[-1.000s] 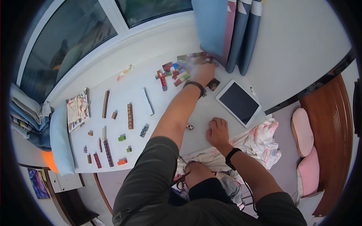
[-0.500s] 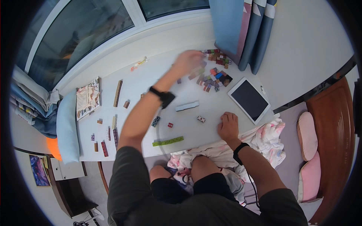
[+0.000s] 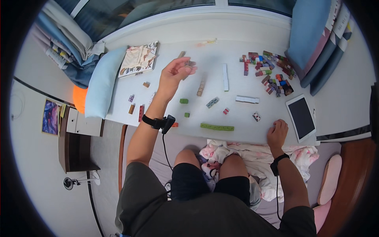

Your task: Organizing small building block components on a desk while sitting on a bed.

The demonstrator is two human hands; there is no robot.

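Brownish and small, a block piece (image 3: 190, 63) sits pinched between the fingertips of my left hand (image 3: 173, 73), raised above the white tabletop (image 3: 237, 122); the piece is blurred, so I cannot tell its exact shape. My right hand (image 3: 277, 132) lies flat and empty on the near edge of the table, just beside the white-framed tablet (image 3: 301, 117).

I judge the pinch as the weak point: only the fingertips carry the piece, so it could slip out and drop among the loose pieces below. A brown stick of joined blocks (image 3: 201, 88) lies near under the hand, with a small green cube (image 3: 183, 101) and a grey-and-green block (image 3: 212, 102) a bit closer to me. A falling piece could knock these out of place or bounce off the edge toward the patterned cloth (image 3: 252, 154) in my lap.

My forearm also crosses above the red and orange blocks (image 3: 141, 112) near the left edge; lowering it carelessly could sweep them off. The long green bar (image 3: 216, 127) lies close to the near edge, between my arms, and a nudge from either wrist could push it over.

The heap of mixed coloured blocks (image 3: 268, 71) lies well apart, far right.
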